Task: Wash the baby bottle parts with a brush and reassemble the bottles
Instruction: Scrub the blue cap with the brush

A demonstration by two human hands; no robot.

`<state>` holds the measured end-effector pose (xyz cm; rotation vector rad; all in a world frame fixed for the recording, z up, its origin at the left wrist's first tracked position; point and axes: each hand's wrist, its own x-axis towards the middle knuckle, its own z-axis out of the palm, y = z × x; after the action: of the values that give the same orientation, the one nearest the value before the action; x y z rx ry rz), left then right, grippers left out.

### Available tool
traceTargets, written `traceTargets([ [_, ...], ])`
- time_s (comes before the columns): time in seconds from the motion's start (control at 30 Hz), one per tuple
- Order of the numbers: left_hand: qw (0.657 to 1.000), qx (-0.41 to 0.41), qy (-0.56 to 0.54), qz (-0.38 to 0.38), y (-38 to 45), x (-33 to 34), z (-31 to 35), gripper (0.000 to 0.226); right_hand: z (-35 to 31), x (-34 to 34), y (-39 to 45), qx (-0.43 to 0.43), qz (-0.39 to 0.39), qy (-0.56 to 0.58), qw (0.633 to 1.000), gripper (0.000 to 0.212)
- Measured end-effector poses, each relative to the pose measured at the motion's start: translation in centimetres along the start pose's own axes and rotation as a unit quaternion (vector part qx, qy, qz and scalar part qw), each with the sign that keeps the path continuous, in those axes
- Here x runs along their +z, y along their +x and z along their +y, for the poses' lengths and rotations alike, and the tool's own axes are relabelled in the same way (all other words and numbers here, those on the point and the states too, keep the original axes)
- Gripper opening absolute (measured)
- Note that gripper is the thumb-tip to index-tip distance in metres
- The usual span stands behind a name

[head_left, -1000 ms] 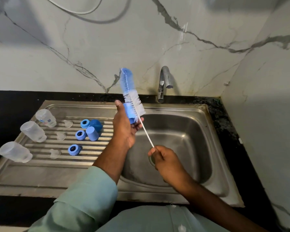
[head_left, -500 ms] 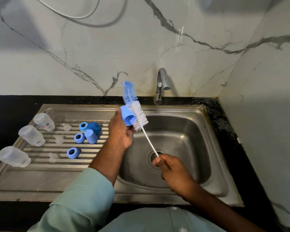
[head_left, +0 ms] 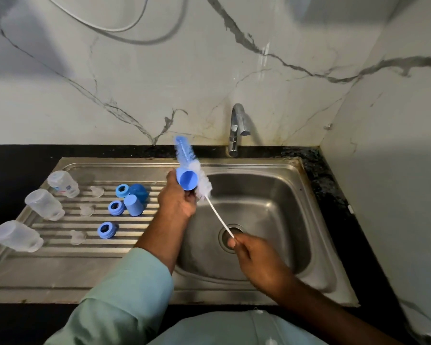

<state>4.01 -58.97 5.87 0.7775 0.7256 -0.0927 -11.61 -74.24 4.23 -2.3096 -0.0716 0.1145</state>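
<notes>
My left hand [head_left: 177, 199] grips a blue bottle cap [head_left: 187, 180] above the sink's left rim, its open end facing me. My right hand [head_left: 255, 255] pinches the thin white handle of the bottle brush [head_left: 194, 168], whose blue and white bristles lie against the cap's far side. On the ribbed drainboard [head_left: 60, 257] lie three clear bottles [head_left: 44, 204], three blue collar rings [head_left: 116, 207], another blue cap [head_left: 133, 204], a darker blue dome cap [head_left: 138, 191] and three clear nipples [head_left: 87, 209].
The steel sink basin [head_left: 266, 202] with its drain [head_left: 230, 236] lies under my right hand. A chrome tap [head_left: 237, 128] stands at the back, no water running. Marble wall behind and to the right; black counter [head_left: 334, 195] around the sink.
Both hands have lowered with the brush and cap. The cap has turned, its open end now facing me, and the brush has slid out alongside it.
</notes>
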Motion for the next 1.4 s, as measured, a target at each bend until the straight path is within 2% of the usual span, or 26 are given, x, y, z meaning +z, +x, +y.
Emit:
traceTargets([
  [0.07,0.999,0.019,-0.029,0.022,0.4,-0.1,0.3,0.033,0.3,-0.1,-1.2,0.006,-0.019,-0.005,1.000,0.033],
  [0.2,0.998,0.030,0.051,-0.003,-1.2,1.3,-3.1,0.018,0.2,0.3,1.3,0.049,0.032,0.029,0.998,0.026],
  [0.3,0.997,0.074,0.007,0.007,-0.4,2.4,-3.3,0.015,2.0,-0.1,-1.1,0.051,0.037,0.060,0.996,0.027],
  [0.37,0.996,0.086,0.001,0.015,0.9,3.1,-3.8,0.014,4.1,-1.2,-3.5,0.088,0.037,0.066,0.993,0.022],
  [0.5,0.991,-0.024,0.121,-0.059,0.6,5.5,-9.4,0.019,9.1,-4.0,-5.1,0.179,0.127,0.081,0.972,0.016],
  [0.63,0.964,-0.117,0.200,-0.129,-1.4,8.2,-15.5,0.016,13.0,-6.1,-6.1,0.204,0.193,0.061,0.958,0.034],
  [0.8,0.934,-0.114,0.283,-0.184,-2.8,11.7,-21.4,0.007,18.6,-8.9,-6.1,0.265,0.274,0.001,0.925,0.022],
  [0.93,0.926,-0.124,0.296,-0.199,-3.0,13.5,-24.0,0.010,22.0,-10.2,-4.7,0.294,0.282,-0.075,0.910,0.016],
  [1.03,0.923,-0.136,0.298,-0.202,-2.8,14.0,-25.0,0.013,23.4,-10.2,-3.6,0.290,0.275,-0.125,0.908,0.014],
  [1.2,0.920,-0.147,0.314,-0.184,-1.9,12.9,-25.0,0.013,24.7,-9.7,-2.6,0.282,0.244,-0.196,0.907,0.034],
  [1.33,0.927,-0.144,0.308,-0.158,-0.5,11.5,-23.7,0.024,25.1,-9.5,-2.6,0.243,0.246,-0.254,0.903,0.041],
  [1.4,0.936,-0.140,0.287,-0.149,0.3,10.7,-22.8,0.023,24.9,-9.2,-2.3,0.216,0.262,-0.261,0.904,0.043],
])
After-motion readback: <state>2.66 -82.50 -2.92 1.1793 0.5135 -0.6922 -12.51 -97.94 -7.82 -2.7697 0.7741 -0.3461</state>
